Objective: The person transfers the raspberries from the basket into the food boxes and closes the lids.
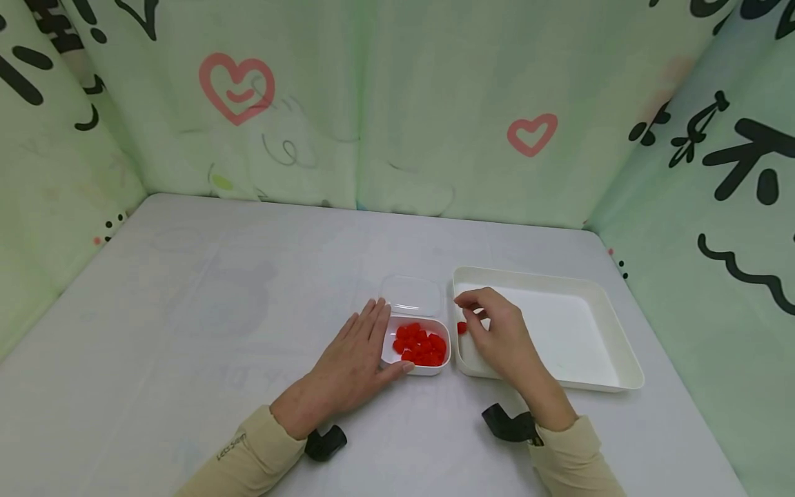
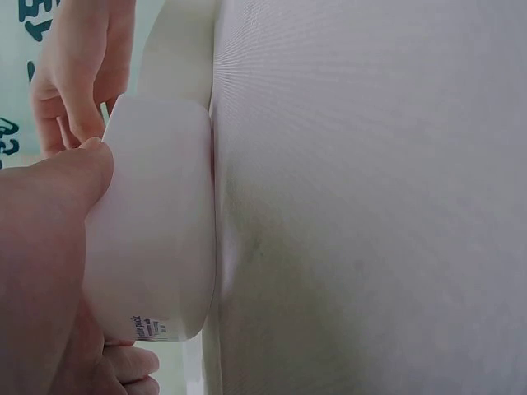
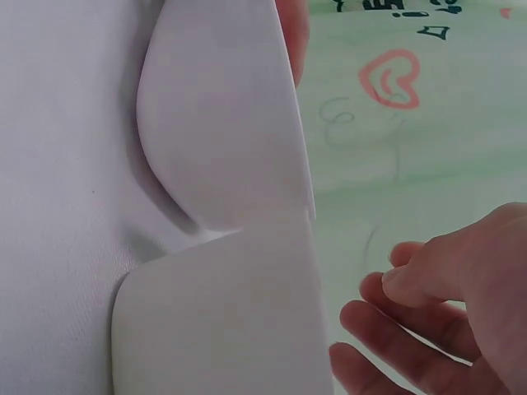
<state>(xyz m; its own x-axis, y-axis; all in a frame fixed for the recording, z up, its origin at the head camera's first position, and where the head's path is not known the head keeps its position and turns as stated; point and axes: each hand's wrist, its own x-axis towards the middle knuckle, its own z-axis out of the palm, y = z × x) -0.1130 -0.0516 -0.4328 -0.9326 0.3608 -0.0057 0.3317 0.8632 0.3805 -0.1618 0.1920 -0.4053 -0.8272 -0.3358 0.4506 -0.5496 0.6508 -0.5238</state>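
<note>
A small white plastic box [image 1: 448, 355] with its clear lid [image 1: 411, 295] folded back holds several red pieces [image 1: 422, 347], small and lumpy. My left hand [image 1: 357, 355] rests against the box's left side, fingers straight, thumb along the front rim; the left wrist view shows the thumb pressing that rim. Over the left end of a white tray [image 1: 577, 331], my right hand [image 1: 499, 331] hovers with loosely bent fingers. The right wrist view shows nothing between its fingertips [image 3: 395, 284]. One red piece [image 1: 462, 328] sits by the tray's left wall, below the right hand's fingers.
A white cloth [image 1: 217, 310] covers the table. The box and tray stand close side by side, right of the middle. Green printed curtains [image 1: 435, 103] hang at the back and both sides. Black wrist mounts [image 1: 509, 422] stick out below the hands.
</note>
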